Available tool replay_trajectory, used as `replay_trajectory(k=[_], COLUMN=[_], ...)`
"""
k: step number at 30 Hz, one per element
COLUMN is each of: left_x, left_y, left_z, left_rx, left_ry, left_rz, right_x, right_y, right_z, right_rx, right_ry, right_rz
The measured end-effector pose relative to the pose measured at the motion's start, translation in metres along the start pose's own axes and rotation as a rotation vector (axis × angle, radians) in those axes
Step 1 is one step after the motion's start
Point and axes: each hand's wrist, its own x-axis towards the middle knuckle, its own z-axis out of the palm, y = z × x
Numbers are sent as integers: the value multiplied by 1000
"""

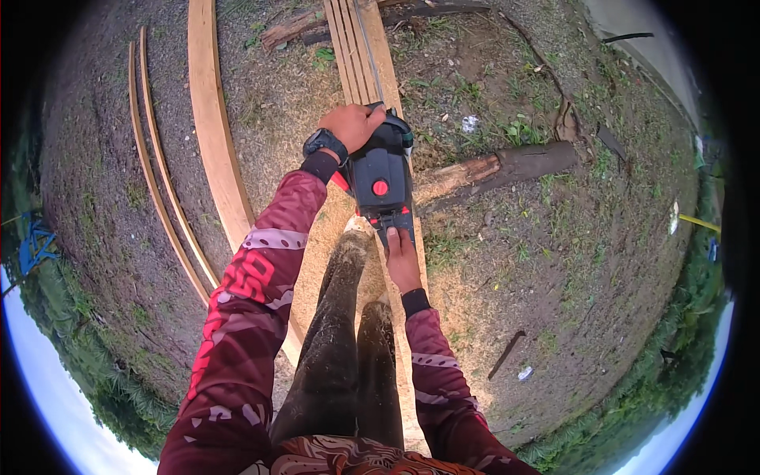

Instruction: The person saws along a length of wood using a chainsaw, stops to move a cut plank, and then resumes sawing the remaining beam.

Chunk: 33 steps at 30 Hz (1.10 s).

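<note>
A black chainsaw (381, 162) with red parts lies over a long wooden board (384, 59) in front of me. My left hand (352, 127) is wrapped round its front handle. Behind the body, my right hand (404, 260) grips the rear handle, its trigger side hidden. A thin grey strip, which looks like the saw's bar, runs away from me along the board. Left of it, the wood is split lengthwise into several narrow slats (346, 55). The board passes back under the saw, beside my legs.
A wide plank (210, 119) and two thin wood strips (153, 146) lie on the ground at the left. To the right is a weathered log (530, 165); a branch (297, 30) crosses at the far end. Sawdust (321, 222) covers the ground round my feet.
</note>
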Motion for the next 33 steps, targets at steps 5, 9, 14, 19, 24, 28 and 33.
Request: replay_trajectory(k=[5, 9, 14, 19, 24, 28, 33], left_x=[-20, -37, -55, -76, -100, -130, -163], left_y=[7, 12, 11, 14, 20, 33, 40], left_z=[10, 20, 26, 37, 43, 62, 77], left_rx=[16, 83, 38, 33, -10, -8, 17], left_ry=[-15, -74, -6, -30, -25, -56, -39], left_rz=[10, -26, 31, -4, 5, 13, -21], right_x=[-17, -31, -49, -62, -81, -100, -120], right_y=[23, 39, 44, 74, 78, 123, 151], right_z=[-7, -12, -10, -12, -20, -30, -37], right_rx=[-67, -43, -59, -41, -7, -67, 32], right_ry=[-15, -12, -1, 23, -27, 49, 25], right_rz=[40, 69, 42, 61, 141, 21, -5])
